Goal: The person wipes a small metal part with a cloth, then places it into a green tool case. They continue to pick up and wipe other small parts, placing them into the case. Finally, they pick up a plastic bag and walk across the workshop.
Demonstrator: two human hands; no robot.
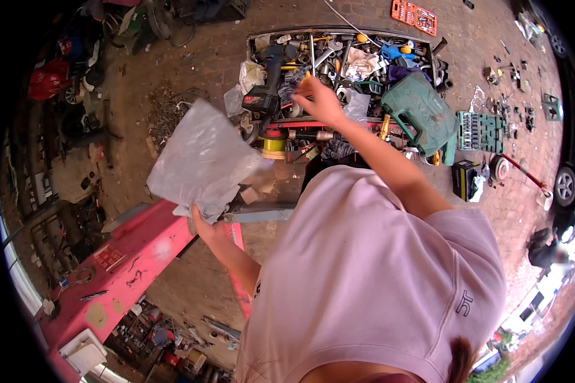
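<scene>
A crumpled, see-through plastic bag (pixel 201 156) hangs spread out in front of me on the left. My left hand (pixel 206 223) is closed on its lower edge. Over the tool tray (pixel 436 54) reaches my right hand (pixel 321 105), its thumb and fingers apart with nothing visibly held. Closest to those fingertips are a small yellow piece (pixel 307 76) and a dark cordless power tool (pixel 273 73), whose battery end points toward me. Sockets, wrenches, rags and loose metal parts crowd the tray.
A green plastic case (pixel 420 110) leans on the tray's right corner, by an open green socket set (pixel 482 131). A pink-red metal beam (pixel 131 265) crosses the lower left. An orange tool case (pixel 414 16) lies far right; parked cars (pixel 565 185) line the right edge.
</scene>
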